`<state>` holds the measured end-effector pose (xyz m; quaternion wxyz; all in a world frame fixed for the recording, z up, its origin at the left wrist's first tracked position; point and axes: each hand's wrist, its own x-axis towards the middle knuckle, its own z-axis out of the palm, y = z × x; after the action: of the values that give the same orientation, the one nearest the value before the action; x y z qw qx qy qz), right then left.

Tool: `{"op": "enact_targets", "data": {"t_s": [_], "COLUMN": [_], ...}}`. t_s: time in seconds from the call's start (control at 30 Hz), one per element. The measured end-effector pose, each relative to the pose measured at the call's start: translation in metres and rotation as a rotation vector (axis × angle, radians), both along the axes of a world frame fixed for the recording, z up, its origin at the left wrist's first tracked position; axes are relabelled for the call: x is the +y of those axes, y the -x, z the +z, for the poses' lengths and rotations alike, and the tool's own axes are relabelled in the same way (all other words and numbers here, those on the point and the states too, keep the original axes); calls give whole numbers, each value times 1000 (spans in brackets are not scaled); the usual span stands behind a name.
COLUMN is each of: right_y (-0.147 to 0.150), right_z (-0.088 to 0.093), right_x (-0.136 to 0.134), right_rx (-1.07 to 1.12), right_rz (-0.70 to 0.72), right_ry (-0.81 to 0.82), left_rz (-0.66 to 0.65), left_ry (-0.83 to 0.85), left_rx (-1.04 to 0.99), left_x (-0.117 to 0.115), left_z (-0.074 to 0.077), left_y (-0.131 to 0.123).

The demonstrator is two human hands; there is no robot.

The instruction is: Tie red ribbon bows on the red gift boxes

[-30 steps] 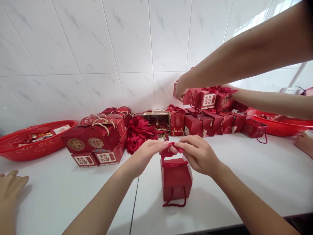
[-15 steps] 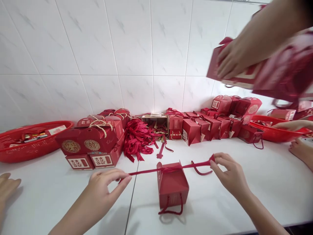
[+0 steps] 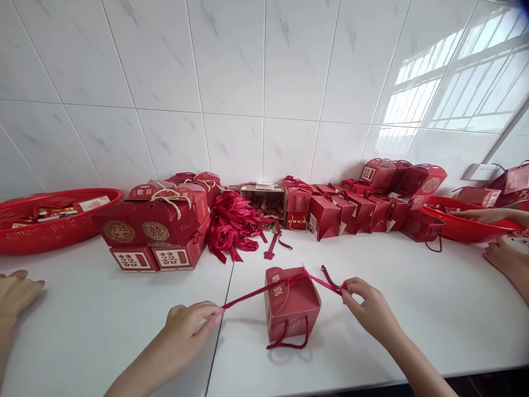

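Note:
A small red gift box [image 3: 292, 306] stands on the white table in front of me, its red cord handle hanging down the near side. A dark red ribbon [image 3: 256, 293] runs across the top of the box. My left hand [image 3: 188, 331] pinches one end of it, left of the box. On the right, my right hand [image 3: 367, 306] pinches the other end, so the ribbon is drawn out to both sides. A strap with a small gold-coloured end [image 3: 326, 274] lies just behind my right fingers.
Behind are a heap of red ribbons [image 3: 233, 223], an open carton [image 3: 262, 194], stacked boxes with twine handles [image 3: 144, 226] and a row of red boxes [image 3: 357, 212]. Red baskets stand left [image 3: 61, 231] and right [image 3: 458, 223]. Other people's hands show at left [image 3: 19, 292] and right [image 3: 506, 259].
Both my hands have moved lower, and the ribbon now slopes down either side of the box. The box's rounded flap lies lower. Another person's arm carrying red boxes has left the upper right.

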<state>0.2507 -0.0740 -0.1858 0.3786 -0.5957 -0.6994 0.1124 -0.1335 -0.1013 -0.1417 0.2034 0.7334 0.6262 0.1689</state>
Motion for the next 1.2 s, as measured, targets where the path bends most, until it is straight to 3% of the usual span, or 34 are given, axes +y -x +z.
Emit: {"op": "enact_targets", "data": {"t_s": [0.1, 0.2, 0.33, 0.47, 0.53, 0.63, 0.7, 0.77, 0.97, 1.13, 1.2], "right_y": [-12, -22, -20, 0, 14, 36, 47, 56, 61, 66, 69], "right_z": [-14, -25, -24, -1, 16, 38, 48, 52, 48, 42, 39], "right_x": [-2, -4, -4, 0, 1, 1, 2, 5, 12, 8, 6], "right_rx": [-47, -54, -15, 95, 136, 107, 45, 0, 82, 113, 115], "right_rz": [-34, -74, -170, -285, -142, 234, 430, 530, 556, 530, 454], "right_ry": [18, 79, 83, -37, -20, 14, 25, 46, 70, 68, 86], "left_rz": [123, 192, 158, 128, 20, -114, -170, -185, -143, -131, -103], "left_ry": [-88, -99, -75, -222, -267, -237, -223, -181, -12, -10, 5], "left_rx": [91, 138, 215, 196, 41, -218, -358, -456, -586, -643, -650], "left_x": [5, 7, 10, 15, 16, 20, 24, 30, 43, 46, 47], "left_z": [-17, -24, -19, -3, 9, 25, 29, 27, 14, 10, 7], "left_y": [16, 30, 32, 7, -16, -57, -79, -94, -106, -107, -107]}}
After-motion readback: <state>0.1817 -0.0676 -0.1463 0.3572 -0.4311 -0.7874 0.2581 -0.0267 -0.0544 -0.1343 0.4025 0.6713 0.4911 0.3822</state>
